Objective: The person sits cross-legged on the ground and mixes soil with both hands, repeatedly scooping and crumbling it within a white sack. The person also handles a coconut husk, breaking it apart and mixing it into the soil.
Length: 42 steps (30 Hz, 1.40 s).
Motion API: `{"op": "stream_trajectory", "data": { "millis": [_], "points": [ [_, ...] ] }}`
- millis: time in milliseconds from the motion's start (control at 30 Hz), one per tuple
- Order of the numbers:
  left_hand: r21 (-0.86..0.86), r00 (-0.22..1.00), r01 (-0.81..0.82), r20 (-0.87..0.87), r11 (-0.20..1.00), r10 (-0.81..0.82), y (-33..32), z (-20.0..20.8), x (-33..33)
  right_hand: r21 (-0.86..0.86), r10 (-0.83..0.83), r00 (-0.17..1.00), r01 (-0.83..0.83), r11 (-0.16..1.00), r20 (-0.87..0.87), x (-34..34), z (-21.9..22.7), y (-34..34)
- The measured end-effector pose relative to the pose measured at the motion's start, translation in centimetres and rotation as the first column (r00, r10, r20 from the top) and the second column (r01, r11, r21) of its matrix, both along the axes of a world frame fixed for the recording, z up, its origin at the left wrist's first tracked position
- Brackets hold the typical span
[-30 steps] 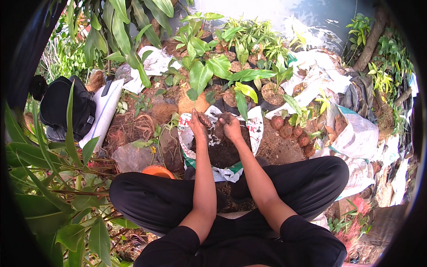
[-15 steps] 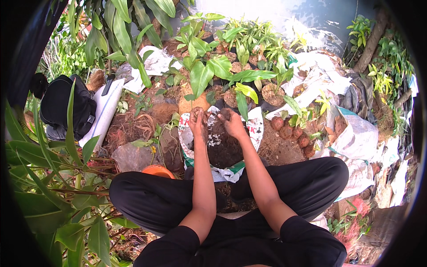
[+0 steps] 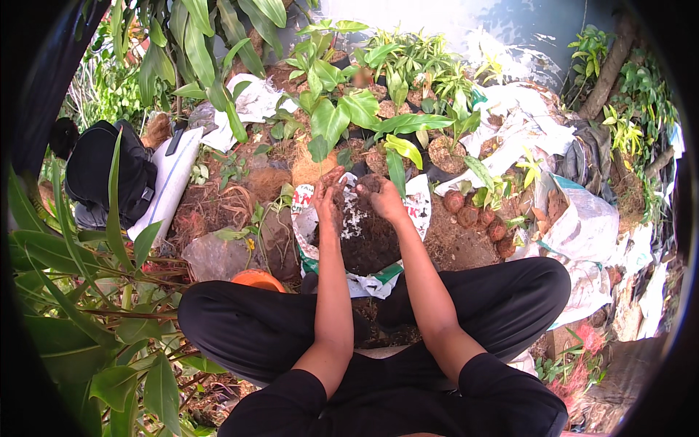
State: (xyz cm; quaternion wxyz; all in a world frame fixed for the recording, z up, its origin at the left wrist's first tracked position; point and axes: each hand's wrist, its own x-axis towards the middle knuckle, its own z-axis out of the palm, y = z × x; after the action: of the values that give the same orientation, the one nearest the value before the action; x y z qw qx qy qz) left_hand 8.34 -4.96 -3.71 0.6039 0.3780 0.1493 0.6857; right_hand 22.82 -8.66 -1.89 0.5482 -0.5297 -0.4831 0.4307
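You seem to be working soil point(image 3: 371, 251) over the sack point(image 3: 419, 191), left hand point(image 3: 329, 200) spread, right hand point(image 3: 384, 199) curled, its grip unclear, and next need both hands above it

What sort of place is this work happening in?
Probably a garden or outdoor potting spot: potted plants stand before a wall, and an opened white sack holds dark soil.
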Motion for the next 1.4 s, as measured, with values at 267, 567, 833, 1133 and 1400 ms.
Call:
{"op": "stream_trajectory", "data": {
  "millis": [267,567,833,1133,1400],
  "points": [
    [-0.003,0.999,-0.023,-0.033,1.000,0.023,-0.5,0.3,0.7,0.006,0.006,0.986,-0.007,1.000,0.167,-0.3,2.0,-0.9],
    [0.025,0.998,-0.031,-0.045,0.999,0.032,-0.4,0.4,0.9,0.029,0.060,0.998,-0.060,0.998,-0.011,-0.5,2.0,-0.6],
    [0.025,0.992,-0.068,-0.103,0.997,0.070,-1.2,1.6,1.1,-0.083,0.059,0.925,-0.096,0.992,-0.375,-2.8,2.1,-0.6],
    [0.288,0.829,-0.309,-0.386,0.906,0.405,-1.3,2.8,0.1,0.189,0.057,0.998,-0.052,0.981,-0.026,-8.0,2.7,-2.7],
    [0.234,0.804,-0.359,-0.414,0.904,0.426,-0.6,-1.3,1.2,0.333,-0.033,0.963,-0.060,0.941,0.267,-7.7,2.4,-2.5]
  ]
}}
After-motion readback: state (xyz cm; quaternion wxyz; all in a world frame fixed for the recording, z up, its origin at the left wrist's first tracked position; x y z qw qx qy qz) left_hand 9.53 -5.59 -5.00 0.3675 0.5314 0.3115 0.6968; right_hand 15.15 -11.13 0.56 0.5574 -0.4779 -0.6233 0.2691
